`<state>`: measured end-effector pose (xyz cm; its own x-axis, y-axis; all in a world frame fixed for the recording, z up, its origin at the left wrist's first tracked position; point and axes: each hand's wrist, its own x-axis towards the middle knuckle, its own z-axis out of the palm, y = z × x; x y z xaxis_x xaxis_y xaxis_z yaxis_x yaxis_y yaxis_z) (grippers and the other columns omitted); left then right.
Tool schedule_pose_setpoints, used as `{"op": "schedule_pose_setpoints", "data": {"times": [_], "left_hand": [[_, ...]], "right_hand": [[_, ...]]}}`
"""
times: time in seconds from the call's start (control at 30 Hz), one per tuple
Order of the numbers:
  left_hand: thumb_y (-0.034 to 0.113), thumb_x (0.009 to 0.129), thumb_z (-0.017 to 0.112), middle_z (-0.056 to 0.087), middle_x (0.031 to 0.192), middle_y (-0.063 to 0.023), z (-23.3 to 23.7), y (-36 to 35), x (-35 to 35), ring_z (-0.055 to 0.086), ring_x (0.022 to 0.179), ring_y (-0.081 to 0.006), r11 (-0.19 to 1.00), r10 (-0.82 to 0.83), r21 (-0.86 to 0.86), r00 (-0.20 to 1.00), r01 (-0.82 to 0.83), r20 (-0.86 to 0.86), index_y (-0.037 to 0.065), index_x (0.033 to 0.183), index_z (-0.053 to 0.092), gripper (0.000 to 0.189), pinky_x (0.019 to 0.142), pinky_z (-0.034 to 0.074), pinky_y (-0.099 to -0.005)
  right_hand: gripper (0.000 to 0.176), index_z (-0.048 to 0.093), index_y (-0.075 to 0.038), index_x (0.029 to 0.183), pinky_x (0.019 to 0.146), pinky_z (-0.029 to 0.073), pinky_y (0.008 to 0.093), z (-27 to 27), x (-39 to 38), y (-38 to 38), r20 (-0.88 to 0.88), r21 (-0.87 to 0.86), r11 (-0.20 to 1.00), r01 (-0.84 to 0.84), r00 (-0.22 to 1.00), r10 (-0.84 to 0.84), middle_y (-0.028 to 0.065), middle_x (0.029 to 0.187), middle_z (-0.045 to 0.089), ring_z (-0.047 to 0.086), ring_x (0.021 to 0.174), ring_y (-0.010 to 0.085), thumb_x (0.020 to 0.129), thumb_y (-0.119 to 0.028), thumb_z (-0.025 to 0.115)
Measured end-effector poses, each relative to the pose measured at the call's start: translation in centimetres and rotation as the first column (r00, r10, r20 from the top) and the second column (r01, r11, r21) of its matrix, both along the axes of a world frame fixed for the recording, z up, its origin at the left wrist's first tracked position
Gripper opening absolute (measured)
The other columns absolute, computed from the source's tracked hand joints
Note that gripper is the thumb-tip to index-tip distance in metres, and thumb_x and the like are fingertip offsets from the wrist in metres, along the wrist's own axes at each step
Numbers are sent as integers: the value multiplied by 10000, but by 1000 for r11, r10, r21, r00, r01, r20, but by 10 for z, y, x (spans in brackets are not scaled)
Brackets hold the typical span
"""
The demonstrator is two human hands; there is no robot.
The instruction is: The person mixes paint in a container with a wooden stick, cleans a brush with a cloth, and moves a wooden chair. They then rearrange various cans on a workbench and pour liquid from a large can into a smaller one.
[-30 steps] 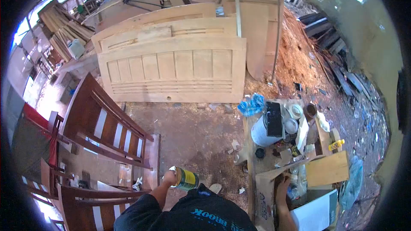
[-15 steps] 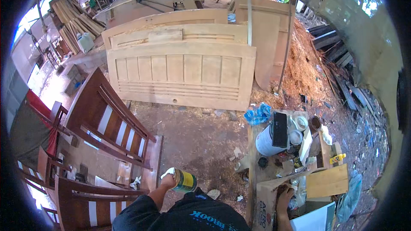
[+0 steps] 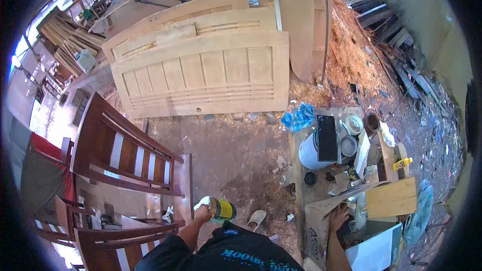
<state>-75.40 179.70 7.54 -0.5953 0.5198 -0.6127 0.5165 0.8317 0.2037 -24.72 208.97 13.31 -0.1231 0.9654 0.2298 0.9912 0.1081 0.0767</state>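
Note:
In the lower middle my left hand [image 3: 203, 214] is closed around a can [image 3: 222, 211] with a yellow and dark green label, held tilted on its side. A white piece, like a rag [image 3: 202, 202], shows at the top of that hand. My right hand [image 3: 339, 217] is at the inner edge of a cardboard box [image 3: 315, 231], its fingers apart over the opening, with no held object visible. Beside those fingers is a clear plastic piece [image 3: 360, 205]. A white and green carton [image 3: 374, 251] stands just below, and a flat wooden board [image 3: 391, 198] lies to the right.
A worktable [image 3: 297, 190] bears a large white bucket [image 3: 312, 153], a black flat object [image 3: 327, 138], a blue checked cloth [image 3: 298, 117], several jars and a yellow bottle [image 3: 402, 163]. Dark slatted wooden furniture [image 3: 128, 155] stands left. Pale panelled doors [image 3: 201, 78] lean ahead.
The view has tilted and turned slightly, and a foot now shows beside the can. My right hand shows more of its fingers at the box. My left hand still holds the can.

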Motion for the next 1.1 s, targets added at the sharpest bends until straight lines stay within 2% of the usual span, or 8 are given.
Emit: {"op": "schedule_pose_setpoints", "data": {"times": [0.13,0.37,0.5,0.63,0.77,0.9,0.97,1.1], "left_hand": [[246,767,583,631,1035,-238,11,-3,13,626,960,-374,1000,0,-17,999,-1,-37,6,961,660,318,828,503,-453],[333,824,538,649,971,-250,23,23,27,636,924,-392,993,116,43,992,-114,-49,-4,964,664,385,813,502,-476],[328,782,568,652,850,-273,3,23,15,648,805,-424,942,178,315,969,-117,-171,-37,879,677,393,751,515,-498],[233,739,604,635,786,-284,53,46,1,635,777,-451,839,252,515,964,-176,-83,-54,835,660,308,711,508,-503],[193,748,590,610,718,-292,171,76,18,637,749,-436,791,301,597,935,-136,-187,-59,763,649,259,669,490,-509],[128,708,600,607,693,-277,262,86,19,641,687,-397,618,188,786,972,-5,-142,-61,766,632,200,622,485,-463],[97,705,594,588,656,-244,324,89,28,618,664,-389,598,110,794,969,113,-220,-61,738,592,162,606,475,-459],[63,686,588,545,685,-210,372,103,31,599,679,-376,560,-127,769,949,308,-288,-42,770,556,138,601,470,-454]], "right_hand": [[515,472,-190,1348,919,313,571,50,-15,-3,-249,-355,934,29,960,-125,203,1419,376,342,1269,433,866,-370,481],[454,507,-131,1250,864,369,607,20,-11,7,-181,-114,993,16,983,-36,171,1272,474,471,1126,388,868,-375,475],[459,513,-102,1235,869,403,567,21,-5,33,-190,-137,990,19,981,-45,211,1123,558,526,1057,408,875,-385,480],[378,616,-33,1075,853,446,470,177,-31,22,-394,-143,982,123,903,-170,234,945,621,557,982,417,868,-342,551],[203,643,-3,949,770,472,355,281,-64,-29,-768,222,974,51,625,142,173,935,631,591,880,271,858,-183,624],[180,640,1,930,716,482,302,280,-122,-79,-973,-20,955,-297,227,50,88,868,651,607,761,171,872,-169,623],[198,635,13,947,713,480,282,234,-157,-84,-972,-46,812,-582,215,99,79,859,657,614,788,159,879,-173,619],[362,497,7,1205,725,527,311,159,-210,-84,-853,-474,610,-635,159,-497,119,1092,587,634,891,203,925,-209,573]]}}
